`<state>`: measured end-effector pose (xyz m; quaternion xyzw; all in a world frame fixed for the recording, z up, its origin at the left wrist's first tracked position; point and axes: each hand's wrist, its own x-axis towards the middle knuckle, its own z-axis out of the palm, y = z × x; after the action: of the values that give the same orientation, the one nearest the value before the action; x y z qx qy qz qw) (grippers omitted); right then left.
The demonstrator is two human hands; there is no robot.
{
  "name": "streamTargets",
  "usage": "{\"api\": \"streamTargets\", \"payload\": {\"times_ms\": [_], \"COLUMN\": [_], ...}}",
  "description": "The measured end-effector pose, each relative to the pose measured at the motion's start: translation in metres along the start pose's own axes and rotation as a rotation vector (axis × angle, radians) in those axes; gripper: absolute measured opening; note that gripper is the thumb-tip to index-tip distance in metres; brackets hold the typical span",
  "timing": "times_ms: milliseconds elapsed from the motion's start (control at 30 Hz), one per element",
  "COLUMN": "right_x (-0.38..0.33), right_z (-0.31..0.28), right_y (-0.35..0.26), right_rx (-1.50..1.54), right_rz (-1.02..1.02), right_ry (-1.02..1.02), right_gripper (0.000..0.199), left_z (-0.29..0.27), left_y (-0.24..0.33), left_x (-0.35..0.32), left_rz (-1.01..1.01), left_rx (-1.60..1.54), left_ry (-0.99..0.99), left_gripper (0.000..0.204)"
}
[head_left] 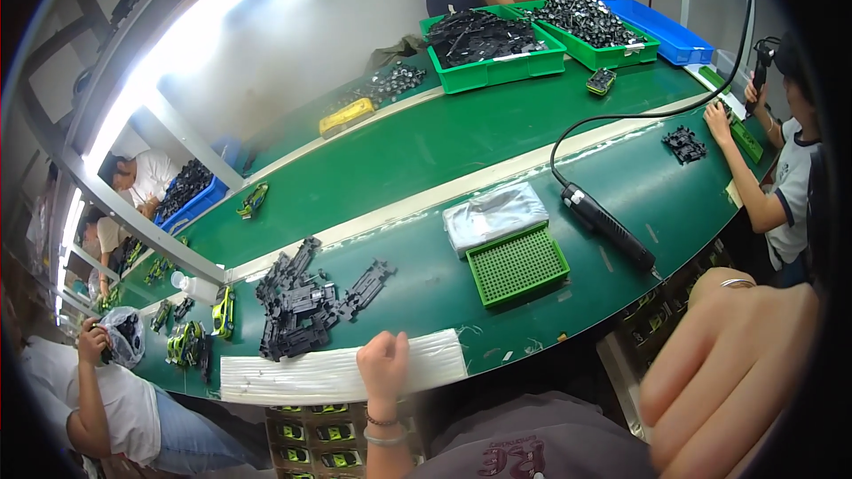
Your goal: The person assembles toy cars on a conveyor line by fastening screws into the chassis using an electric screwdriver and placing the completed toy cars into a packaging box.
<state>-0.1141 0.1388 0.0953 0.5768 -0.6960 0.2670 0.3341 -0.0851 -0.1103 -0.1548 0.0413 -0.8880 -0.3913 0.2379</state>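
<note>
My left hand (383,368) is closed in a loose fist over the white ribbed foam strip (293,376) at the table's near edge; nothing shows in it. A beaded bracelet and a pale bangle are on that wrist. Large and close at the lower right, my right hand (732,372) wears a ring, its fingers bent and pressed together. Its fingertips are hidden, so anything in them cannot be made out. Beyond the left hand lies a heap of black plastic toy-car chassis (306,306). A black corded electric screwdriver (612,229) rests on the table, apart from both hands.
A green perforated tray (518,266) touches a clear-wrapped packet (495,215). Green toy-car bodies (186,343) lie at left. Green crates (497,74) of black parts and a blue crate (661,31) stand at the back. Co-workers sit left and right. Boxed cars (328,435) are below the edge.
</note>
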Motion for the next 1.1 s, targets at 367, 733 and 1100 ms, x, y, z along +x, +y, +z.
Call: {"api": "streamTargets", "payload": {"times_ms": [367, 733, 1100], "right_x": [0.000, 0.004, 0.005], "right_z": [0.001, 0.006, 0.010], "right_y": [0.011, 0.012, 0.016], "right_rx": [-0.103, -0.204, -0.279], "right_rz": [-0.006, -0.004, -0.023], "right_ry": [-0.020, -0.044, -0.072], "right_gripper": [0.024, 0.025, 0.026], "left_z": [0.001, -0.004, -0.001], "left_y": [-0.001, -0.003, -0.005], "left_x": [-0.001, -0.002, -0.002], "left_rz": [0.017, 0.007, 0.041], "left_rx": [0.003, 0.030, -0.018], "left_ry": [0.022, 0.006, 0.025], "left_gripper": [0.031, 0.030, 0.032]}}
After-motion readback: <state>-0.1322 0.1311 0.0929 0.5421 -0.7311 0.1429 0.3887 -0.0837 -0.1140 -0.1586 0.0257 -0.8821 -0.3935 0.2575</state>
